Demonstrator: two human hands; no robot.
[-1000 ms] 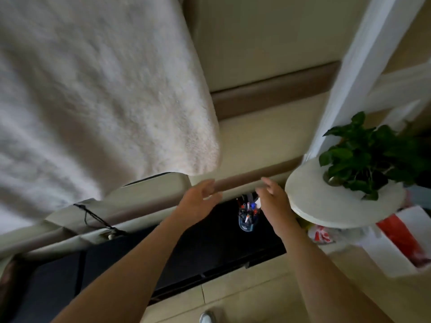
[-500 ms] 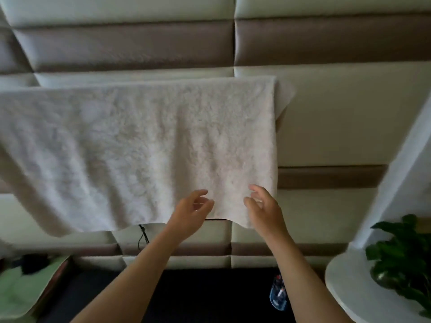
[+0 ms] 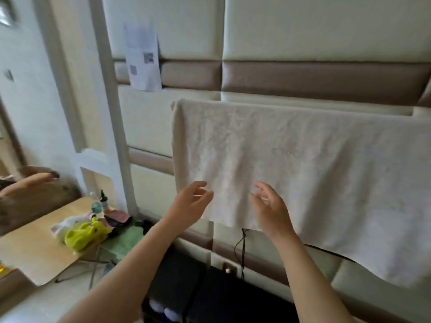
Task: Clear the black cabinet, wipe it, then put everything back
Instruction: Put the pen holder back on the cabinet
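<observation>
Left hand point(image 3: 191, 201) and right hand point(image 3: 270, 206) are raised side by side, apart, in front of the lower edge of the white towel point(image 3: 303, 164) hanging on the padded wall point(image 3: 303, 29). Fingers point(image 3: 198, 185) of both hands are loosely spread and hold nothing. The black cabinet point(image 3: 221, 297) stands below, against the wall, with a cluttered counter point(image 3: 30, 248) to its left

fluffy cloth towel point(image 3: 303, 171) (rough nap), smooth padded wall panels point(image 3: 326, 26), matt black cabinet point(image 3: 210, 297)
</observation>
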